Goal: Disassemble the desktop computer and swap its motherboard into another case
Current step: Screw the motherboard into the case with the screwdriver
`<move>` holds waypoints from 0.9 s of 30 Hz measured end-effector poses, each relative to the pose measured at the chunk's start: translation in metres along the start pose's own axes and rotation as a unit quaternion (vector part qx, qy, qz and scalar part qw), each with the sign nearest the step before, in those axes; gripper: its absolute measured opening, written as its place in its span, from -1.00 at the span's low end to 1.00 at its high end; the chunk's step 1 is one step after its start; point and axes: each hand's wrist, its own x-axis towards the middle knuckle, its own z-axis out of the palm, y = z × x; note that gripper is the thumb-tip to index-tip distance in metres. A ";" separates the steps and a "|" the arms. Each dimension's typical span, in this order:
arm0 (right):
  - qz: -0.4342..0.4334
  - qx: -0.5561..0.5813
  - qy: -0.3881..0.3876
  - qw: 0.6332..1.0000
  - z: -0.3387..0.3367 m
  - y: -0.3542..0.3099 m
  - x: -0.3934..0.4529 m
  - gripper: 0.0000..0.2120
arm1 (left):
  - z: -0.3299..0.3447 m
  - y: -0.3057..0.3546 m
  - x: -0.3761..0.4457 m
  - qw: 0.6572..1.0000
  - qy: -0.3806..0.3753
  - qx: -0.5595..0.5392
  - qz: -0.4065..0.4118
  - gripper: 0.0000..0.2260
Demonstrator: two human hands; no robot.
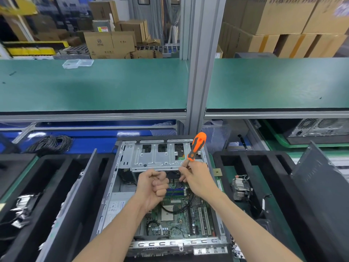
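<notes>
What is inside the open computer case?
The green motherboard, black cables, a silver drive cage and a power supply. The left hand and right hand cover part of the board.

The motherboard (pixel 181 210) lies in the open case (pixel 120 167), drive cage (pixel 156 156) behind it, heatsink (pixel 241 188) right.

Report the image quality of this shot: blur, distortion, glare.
Head view: wide-angle bending curves the shelf edge and the post; the far boxes are soft; the screwdriver and both hands, left and right, look fairly sharp; mild glare on the blue surface; lighting is even.
</notes>
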 end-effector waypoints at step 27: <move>-0.096 -0.007 0.100 0.990 -0.079 -0.049 -0.008 -0.71 | 0.075 -0.012 -0.005 0.883 0.077 0.394 0.242 -0.60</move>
